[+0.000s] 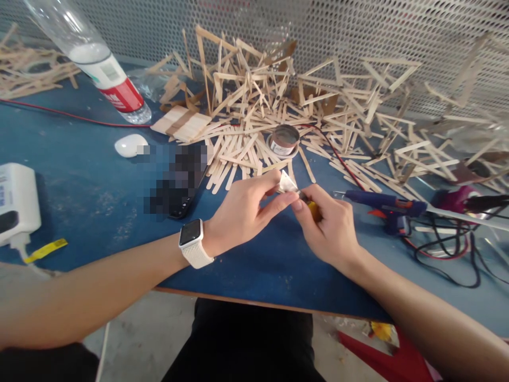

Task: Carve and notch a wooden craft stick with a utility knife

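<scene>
My left hand (248, 209), with a watch on the wrist, pinches a small whitish triangular piece (288, 183) between thumb and fingers; I cannot tell its material. Touching or almost touching that hand, my right hand (328, 223) is closed around a tool with a yellow handle (315, 211). A dark tip of it points toward the whitish piece, and the fingers hide the rest. Both hands are above the near part of the blue table (254, 270). Just beyond them lie many loose wooden craft sticks (238, 154) and a small round tin (284, 140).
To the right lies a blue glue gun (385, 204) among black cables (445, 270). On the left are a black phone (185, 185), a white earbud case (129, 145), a plastic bottle (115, 90) and a white charger (19, 201). A perforated metal panel (338, 32) stands behind.
</scene>
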A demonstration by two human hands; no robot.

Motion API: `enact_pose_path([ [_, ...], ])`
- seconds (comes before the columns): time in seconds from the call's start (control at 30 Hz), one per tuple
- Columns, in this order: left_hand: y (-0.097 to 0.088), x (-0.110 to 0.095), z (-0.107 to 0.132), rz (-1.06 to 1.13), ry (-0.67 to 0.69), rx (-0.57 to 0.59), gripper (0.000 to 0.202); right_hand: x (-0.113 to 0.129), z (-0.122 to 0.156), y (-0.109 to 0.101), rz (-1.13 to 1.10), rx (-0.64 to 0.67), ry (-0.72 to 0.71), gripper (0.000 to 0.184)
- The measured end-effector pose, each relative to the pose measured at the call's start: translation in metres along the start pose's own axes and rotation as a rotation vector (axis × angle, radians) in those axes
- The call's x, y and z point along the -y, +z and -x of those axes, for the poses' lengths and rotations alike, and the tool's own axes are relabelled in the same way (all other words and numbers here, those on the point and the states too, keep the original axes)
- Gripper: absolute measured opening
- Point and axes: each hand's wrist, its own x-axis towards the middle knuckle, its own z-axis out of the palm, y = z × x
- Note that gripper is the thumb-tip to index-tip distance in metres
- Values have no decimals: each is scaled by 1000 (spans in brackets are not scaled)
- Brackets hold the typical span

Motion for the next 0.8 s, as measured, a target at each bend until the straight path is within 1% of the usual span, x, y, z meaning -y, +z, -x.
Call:
enact_pose_path([
  [0.17,-1,-1,-1,5,-4,-20,28,0,0,0,8,-21,5,25],
  [0.47,-2,-1,0,44,-14,49,23,-5,0,-3,-1,24,-43,23],
  [0.57,-2,0,0,52,-14,59,21,-4,-1,-4,-9,32,-41,24],
  [0.8,-2,2,-1,22,8,58,24,-4,-4,-4,-46,55,-39,28],
])
